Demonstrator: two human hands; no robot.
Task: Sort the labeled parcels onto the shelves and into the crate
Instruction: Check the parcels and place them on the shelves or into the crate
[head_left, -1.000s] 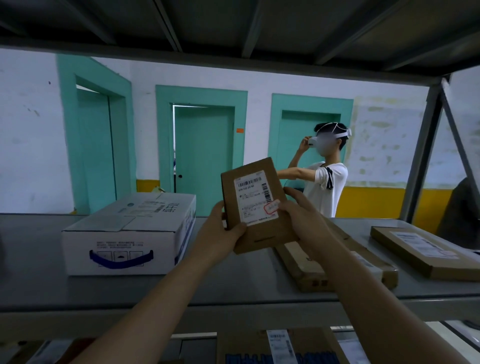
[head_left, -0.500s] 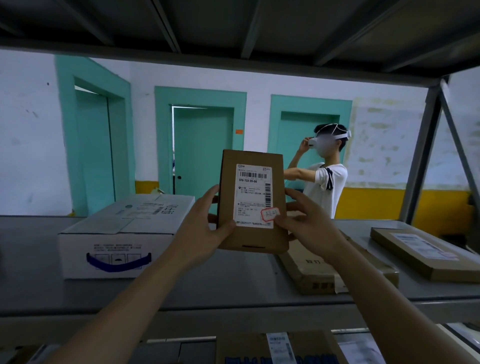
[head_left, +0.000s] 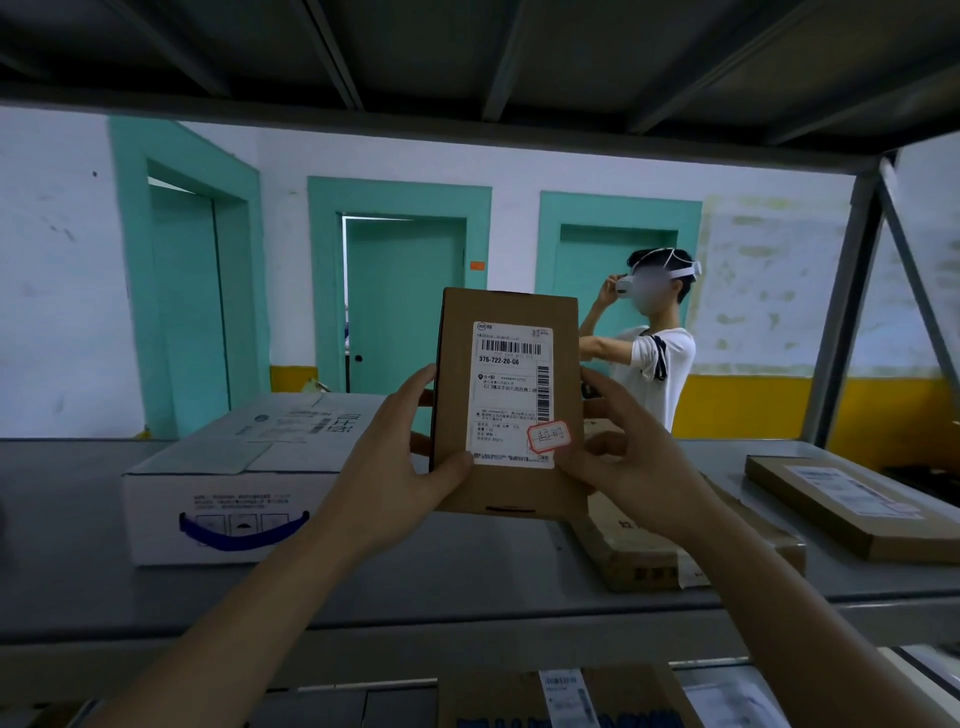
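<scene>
Parcel of brown cardboard, small and upright (head_left: 509, 405), sat at the centre of the frame, held in the air above the grey metal shelf (head_left: 78, 519) with its white shipping label (head_left: 511, 395) facing the camera. The left hand (head_left: 400, 462) was clamped on its lower left edge, thumb laid over the label's bottom corner, the other fingers hidden behind the box. The right hand (head_left: 623, 457) gripped the lower right edge, thumb beside a small red-bordered sticker (head_left: 549, 437) with handwriting too small to read. On the label the barcode and the number 376-722-20-G6 were legible; the finer print below was not. At the left of the frame a white carton with a blue handle strap (head_left: 234, 483) rested on the shelf. Behind the right forearm lay a long flat brown parcel (head_left: 649, 556), largely covered by the arm and wrist. At the right edge another flat brown parcel with a white label (head_left: 857, 506) was cut off by the frame. Along the bottom edge, a lower shelf showed the top of a brown box with a white label (head_left: 561, 696), only partly in view. Beyond the shelving, in the right half of the frame, stood a person in a white shirt (head_left: 654, 364), hand raised to a headset, in front of teal doors (head_left: 405, 306).
</scene>
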